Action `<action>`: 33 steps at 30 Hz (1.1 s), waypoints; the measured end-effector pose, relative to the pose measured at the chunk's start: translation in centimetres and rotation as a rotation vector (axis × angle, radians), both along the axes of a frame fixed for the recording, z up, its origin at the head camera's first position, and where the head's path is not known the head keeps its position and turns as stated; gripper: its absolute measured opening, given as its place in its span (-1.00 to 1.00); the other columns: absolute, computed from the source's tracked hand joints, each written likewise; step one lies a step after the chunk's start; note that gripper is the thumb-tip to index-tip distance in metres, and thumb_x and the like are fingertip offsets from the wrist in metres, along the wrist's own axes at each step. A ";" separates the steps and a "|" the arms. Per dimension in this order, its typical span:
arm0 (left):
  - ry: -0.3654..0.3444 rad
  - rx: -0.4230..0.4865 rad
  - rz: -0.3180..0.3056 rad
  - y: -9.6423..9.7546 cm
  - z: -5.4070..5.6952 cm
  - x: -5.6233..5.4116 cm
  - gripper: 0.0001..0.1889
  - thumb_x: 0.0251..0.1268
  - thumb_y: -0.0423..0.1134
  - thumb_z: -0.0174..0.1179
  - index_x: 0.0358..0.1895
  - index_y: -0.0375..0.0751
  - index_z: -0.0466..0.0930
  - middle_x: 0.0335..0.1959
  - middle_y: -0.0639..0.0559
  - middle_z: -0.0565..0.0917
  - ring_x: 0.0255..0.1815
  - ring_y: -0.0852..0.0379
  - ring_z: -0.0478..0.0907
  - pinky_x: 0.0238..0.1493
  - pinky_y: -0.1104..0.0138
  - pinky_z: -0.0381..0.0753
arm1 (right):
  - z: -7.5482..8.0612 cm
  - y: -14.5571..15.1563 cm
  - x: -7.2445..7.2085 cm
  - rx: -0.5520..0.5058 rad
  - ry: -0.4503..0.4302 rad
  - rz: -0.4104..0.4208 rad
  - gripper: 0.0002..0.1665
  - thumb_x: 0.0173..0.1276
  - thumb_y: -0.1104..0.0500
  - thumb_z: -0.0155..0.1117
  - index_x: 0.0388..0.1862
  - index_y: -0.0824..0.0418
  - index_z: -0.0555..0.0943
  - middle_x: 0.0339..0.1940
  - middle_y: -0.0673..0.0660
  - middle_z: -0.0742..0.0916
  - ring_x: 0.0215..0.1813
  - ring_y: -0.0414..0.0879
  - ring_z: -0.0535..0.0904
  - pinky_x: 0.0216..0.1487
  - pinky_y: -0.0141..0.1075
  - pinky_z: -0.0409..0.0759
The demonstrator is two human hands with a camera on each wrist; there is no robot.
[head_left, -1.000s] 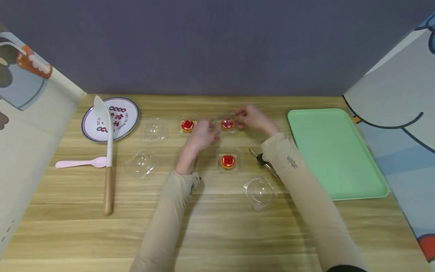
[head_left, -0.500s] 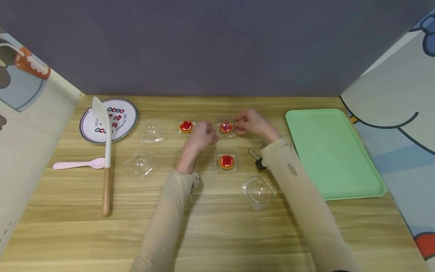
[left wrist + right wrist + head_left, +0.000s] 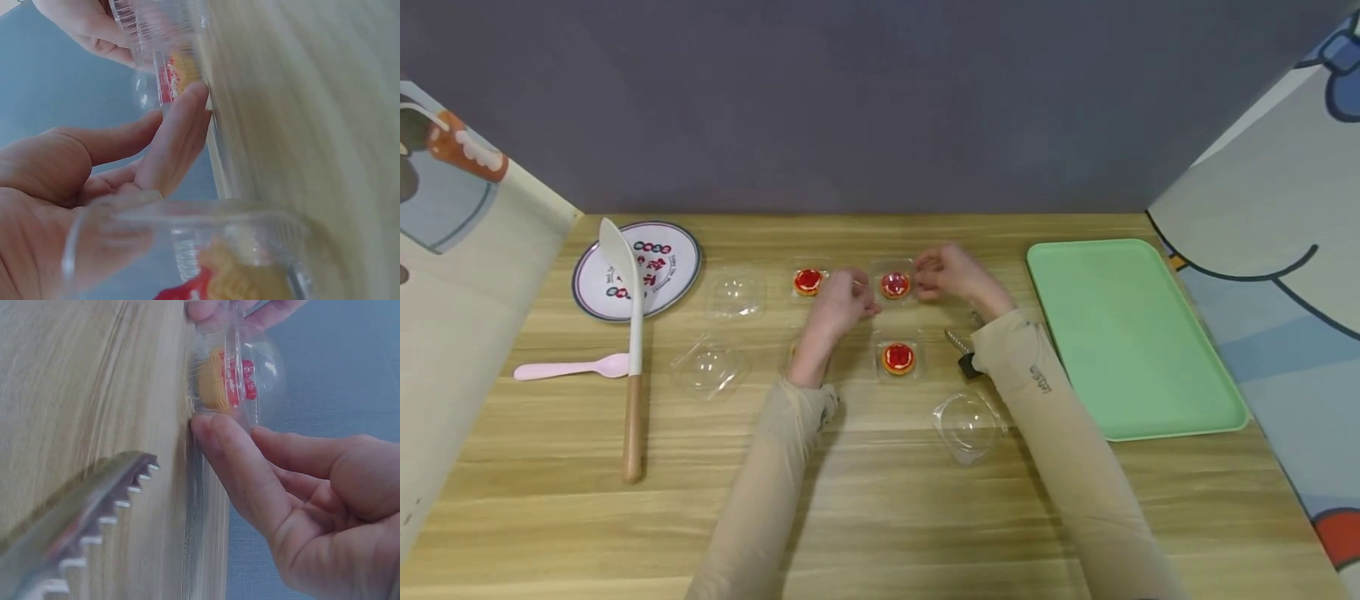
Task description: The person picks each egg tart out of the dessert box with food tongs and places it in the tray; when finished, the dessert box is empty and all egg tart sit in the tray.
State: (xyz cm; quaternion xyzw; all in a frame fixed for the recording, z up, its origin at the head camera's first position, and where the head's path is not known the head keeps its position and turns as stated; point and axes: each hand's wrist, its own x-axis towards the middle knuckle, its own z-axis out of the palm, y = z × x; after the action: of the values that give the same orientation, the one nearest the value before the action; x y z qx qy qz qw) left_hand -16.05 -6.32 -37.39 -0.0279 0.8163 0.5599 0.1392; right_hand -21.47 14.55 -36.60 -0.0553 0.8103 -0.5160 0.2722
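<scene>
Plastic, clear and thin-looking, forms the loose lid (image 3: 968,427) nearest you, beside your right sleeve (image 3: 1037,379). Just beyond it, a toothed blade (image 3: 81,531) pokes out from near that sleeve, so mind your wrist there. Next comes a front tart (image 3: 898,358), red-topped, on its own clear base (image 3: 918,373) and apart from both your hands.

Past that, in the far row, sits the covered box (image 3: 267,375) between your two hands, with a red-topped inner tart (image 3: 214,384) under its dome. Your left hand (image 3: 838,302) has thumb and fingers drawn in with little gap, pinching the box's left edge; your right hand (image 3: 951,273) pinches the right edge, fingertips low, thumb higher by the rim. You cannot tell from these views whether that rim is seated all the way round.

Expect the box to be light and slick, springy at the rim, its dome easy to dent. Take it by opposite edges, as your fingers are placed, keeping thumbs off the dome; a hard squeeze could bow the walls. The inner tart may slide if tipped, so keep it level. Farthest off stands the grey-blue wall (image 3: 880,108).
</scene>
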 end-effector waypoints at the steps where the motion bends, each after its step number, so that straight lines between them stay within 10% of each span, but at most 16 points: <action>1: 0.007 -0.009 -0.002 0.0 0.0 0.0 -0.66 0.51 -0.62 0.07 0.27 -0.67 0.48 -0.01 -0.52 0.72 -0.03 -0.30 0.79 -0.05 0.25 0.87 | 0.0 0.0 0.0 -0.003 -0.004 -0.005 -0.52 0.65 0.46 0.07 0.46 0.63 0.37 0.24 0.58 0.63 -0.16 -0.07 0.74 0.01 -0.34 0.83; 33: 0.006 0.039 0.009 -0.9 0.7 0.6 -0.56 0.47 -0.62 0.15 0.37 -0.64 0.45 0.01 -0.53 0.74 -0.03 -0.32 0.79 -0.03 0.21 0.87 | -0.1 -0.3 0.4 -0.034 -0.003 -0.005 -0.46 0.62 0.50 0.00 0.51 0.60 0.31 0.22 0.58 0.63 -0.10 0.02 0.76 0.03 -0.26 0.84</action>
State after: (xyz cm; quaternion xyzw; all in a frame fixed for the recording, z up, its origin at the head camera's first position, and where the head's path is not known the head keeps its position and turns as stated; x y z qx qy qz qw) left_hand -15.45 -7.20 -36.73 -0.0273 0.8055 0.5764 0.1349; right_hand -21.11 14.22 -36.71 -0.0572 0.8011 -0.5306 0.2708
